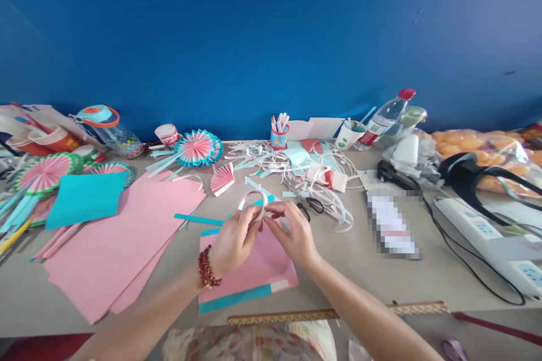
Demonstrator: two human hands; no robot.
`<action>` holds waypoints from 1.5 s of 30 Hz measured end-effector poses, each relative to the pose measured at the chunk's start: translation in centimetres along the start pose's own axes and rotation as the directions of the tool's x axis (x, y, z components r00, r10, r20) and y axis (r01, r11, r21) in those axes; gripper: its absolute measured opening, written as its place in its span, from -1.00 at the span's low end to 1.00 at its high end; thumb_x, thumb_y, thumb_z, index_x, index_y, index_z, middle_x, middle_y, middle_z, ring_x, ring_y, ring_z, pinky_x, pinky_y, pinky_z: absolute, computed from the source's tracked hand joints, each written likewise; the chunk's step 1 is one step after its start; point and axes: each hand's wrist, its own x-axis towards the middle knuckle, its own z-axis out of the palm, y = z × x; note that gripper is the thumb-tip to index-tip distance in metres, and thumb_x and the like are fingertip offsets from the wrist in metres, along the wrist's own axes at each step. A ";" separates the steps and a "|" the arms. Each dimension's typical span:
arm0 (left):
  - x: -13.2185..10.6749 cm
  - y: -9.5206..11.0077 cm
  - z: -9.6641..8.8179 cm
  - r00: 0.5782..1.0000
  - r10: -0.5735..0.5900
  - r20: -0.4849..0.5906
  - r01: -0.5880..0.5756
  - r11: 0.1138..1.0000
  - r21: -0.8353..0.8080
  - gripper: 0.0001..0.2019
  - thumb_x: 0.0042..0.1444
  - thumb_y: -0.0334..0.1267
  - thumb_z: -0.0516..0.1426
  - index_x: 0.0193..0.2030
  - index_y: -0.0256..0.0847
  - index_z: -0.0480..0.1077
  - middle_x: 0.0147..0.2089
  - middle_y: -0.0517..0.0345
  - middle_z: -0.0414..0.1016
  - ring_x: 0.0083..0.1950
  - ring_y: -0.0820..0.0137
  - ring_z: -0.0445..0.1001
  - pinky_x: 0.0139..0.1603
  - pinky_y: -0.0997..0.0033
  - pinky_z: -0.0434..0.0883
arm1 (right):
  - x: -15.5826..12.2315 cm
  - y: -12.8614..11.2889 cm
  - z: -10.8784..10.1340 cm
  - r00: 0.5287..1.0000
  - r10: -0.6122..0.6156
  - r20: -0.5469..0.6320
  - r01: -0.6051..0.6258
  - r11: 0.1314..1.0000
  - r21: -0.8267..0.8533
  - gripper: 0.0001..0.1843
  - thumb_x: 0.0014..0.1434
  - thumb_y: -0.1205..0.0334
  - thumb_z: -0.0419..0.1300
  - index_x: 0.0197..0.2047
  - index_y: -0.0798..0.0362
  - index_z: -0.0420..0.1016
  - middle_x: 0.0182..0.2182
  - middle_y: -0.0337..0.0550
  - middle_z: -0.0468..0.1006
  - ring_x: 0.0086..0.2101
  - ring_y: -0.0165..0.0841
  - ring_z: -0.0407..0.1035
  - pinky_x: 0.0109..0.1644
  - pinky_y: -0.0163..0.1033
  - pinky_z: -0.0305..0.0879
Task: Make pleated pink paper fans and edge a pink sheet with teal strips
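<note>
My left hand [232, 240], with a red bead bracelet on its wrist, grips a white roll of tape [253, 201] held up over the table. My right hand [294, 234] pinches at the roll's right side, fingers closed on the tape's end. Under both hands lies a pink paper sheet [258, 271] with a teal strip along its near edge. Loose teal strips [199, 219] lie just left of the roll. Black-handled scissors [311, 206] rest right of my right hand.
Large pink sheets [118, 237] and a teal sheet [84, 197] cover the left. Folded paper fans [197, 149] and paper scraps [296, 169] lie behind. A pen cup [278, 135], bottle [383, 118], power strip [491, 237] with cables and a ruler [339, 313] are around.
</note>
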 end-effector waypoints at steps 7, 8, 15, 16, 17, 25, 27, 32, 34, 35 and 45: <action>-0.1 -0.6 -0.1 0.996 0.067 -0.061 -0.057 0.985 0.160 -0.82 0.33 -0.38 0.00 0.04 -0.18 0.28 -0.17 -0.01 0.56 -0.15 0.25 0.54 -0.14 0.28 0.45 | 0.4 -0.4 -0.3 1.000 -0.024 0.008 0.024 0.999 0.030 -0.88 0.27 0.31 0.18 -0.34 -0.02 0.42 -0.36 -0.18 0.48 -0.30 -0.31 0.39 -0.20 -0.18 0.37; -0.1 -0.6 -0.2 0.996 0.068 -0.063 -0.056 0.985 0.165 -0.82 0.33 -0.38 0.00 0.03 -0.18 0.28 -0.17 0.00 0.56 -0.15 0.25 0.53 -0.14 0.29 0.44 | 0.3 -0.4 -0.3 1.000 -0.023 0.001 0.023 0.999 0.026 -0.90 0.26 0.31 0.18 -0.33 -0.02 0.41 -0.36 -0.18 0.47 -0.31 -0.31 0.39 -0.20 -0.18 0.37; -0.2 -0.6 -0.2 0.994 0.095 -0.046 -0.084 0.977 0.196 -0.85 0.32 -0.39 0.01 -0.01 -0.17 0.29 -0.18 0.02 0.56 -0.16 0.24 0.53 -0.15 0.28 0.43 | 0.3 0.1 -0.1 0.999 0.017 0.045 -0.018 1.000 0.014 -0.95 0.25 0.32 0.20 -0.24 -0.03 0.44 -0.31 -0.17 0.50 -0.28 -0.31 0.39 -0.15 -0.17 0.36; -0.2 -0.6 -0.2 0.994 0.098 -0.046 -0.087 0.976 0.197 -0.85 0.32 -0.38 0.01 -0.02 -0.17 0.30 -0.19 0.03 0.56 -0.17 0.25 0.53 -0.16 0.28 0.43 | 0.3 0.1 -0.1 0.999 0.006 0.048 -0.007 1.000 0.020 -0.93 0.25 0.33 0.19 -0.28 -0.02 0.42 -0.34 -0.19 0.50 -0.28 -0.31 0.40 -0.15 -0.17 0.35; -0.1 -0.6 -0.2 0.994 0.100 -0.047 -0.089 0.976 0.198 -0.86 0.32 -0.38 0.02 -0.02 -0.17 0.30 -0.21 0.04 0.56 -0.18 0.25 0.53 -0.17 0.28 0.43 | 0.4 0.0 -0.2 0.999 -0.005 0.049 0.003 1.000 0.027 -0.91 0.25 0.34 0.18 -0.31 -0.02 0.40 -0.36 -0.20 0.50 -0.29 -0.31 0.40 -0.16 -0.17 0.35; -0.1 -0.7 -0.6 0.995 0.089 -0.054 -0.077 0.978 0.196 -0.85 0.30 -0.38 0.00 -0.03 -0.16 0.31 -0.25 0.05 0.55 -0.20 0.25 0.51 -0.16 0.26 0.41 | 0.4 0.0 -0.3 1.000 -0.014 0.018 0.013 0.999 0.042 -0.86 0.22 0.32 0.21 -0.13 -0.03 0.41 -0.25 -0.15 0.49 -0.30 -0.33 0.41 -0.17 -0.17 0.38; -0.1 -0.8 -0.5 0.995 0.094 -0.039 -0.085 0.978 0.191 -0.83 0.30 -0.39 -0.01 -0.02 -0.16 0.31 -0.26 0.05 0.54 -0.20 0.25 0.52 -0.13 0.25 0.41 | 0.5 0.1 -0.2 0.998 -0.012 0.065 0.010 1.000 0.025 -0.93 0.23 0.31 0.20 -0.20 -0.03 0.42 -0.29 -0.17 0.50 -0.28 -0.31 0.41 -0.15 -0.16 0.37; 0.0 -0.7 -0.5 0.992 0.118 -0.043 -0.109 0.979 0.174 -0.82 0.27 -0.38 0.02 -0.01 -0.19 0.31 -0.26 0.05 0.54 -0.20 0.25 0.50 -0.14 0.26 0.39 | 0.6 -0.1 -0.2 0.996 -0.021 0.091 0.019 1.000 0.019 -0.90 0.26 0.31 0.19 -0.32 -0.02 0.39 -0.37 -0.21 0.49 -0.30 -0.32 0.41 -0.16 -0.18 0.35; 0.0 -0.6 -0.7 0.993 0.105 -0.049 -0.096 0.983 0.156 -0.84 0.29 -0.37 0.00 -0.03 -0.19 0.33 -0.29 0.07 0.53 -0.23 0.27 0.49 -0.17 0.28 0.38 | 0.5 -0.2 -0.2 0.995 -0.044 0.089 0.041 0.998 0.040 -0.90 0.25 0.33 0.19 -0.32 -0.03 0.39 -0.38 -0.21 0.49 -0.30 -0.32 0.42 -0.17 -0.18 0.35; 0.0 -0.5 -0.7 0.994 0.095 -0.056 -0.086 0.985 0.148 -0.84 0.30 -0.36 -0.01 -0.04 -0.19 0.34 -0.30 0.08 0.53 -0.24 0.28 0.48 -0.17 0.29 0.38 | 0.5 -0.3 -0.2 0.994 -0.060 0.088 0.056 0.997 0.051 -0.90 0.25 0.33 0.19 -0.31 -0.03 0.39 -0.38 -0.20 0.49 -0.30 -0.31 0.42 -0.17 -0.17 0.36; 0.2 -0.2 -0.7 0.990 0.094 -0.105 -0.085 0.993 0.084 -0.87 0.26 -0.34 0.01 -0.24 -0.18 0.37 -0.42 0.13 0.39 -0.34 0.34 0.37 -0.23 0.34 0.31 | 0.2 -0.4 -0.2 0.983 -0.161 0.092 0.159 0.987 0.021 -0.90 0.26 0.34 0.15 -0.28 -0.05 0.42 -0.35 -0.15 0.54 -0.27 -0.26 0.44 -0.15 -0.10 0.38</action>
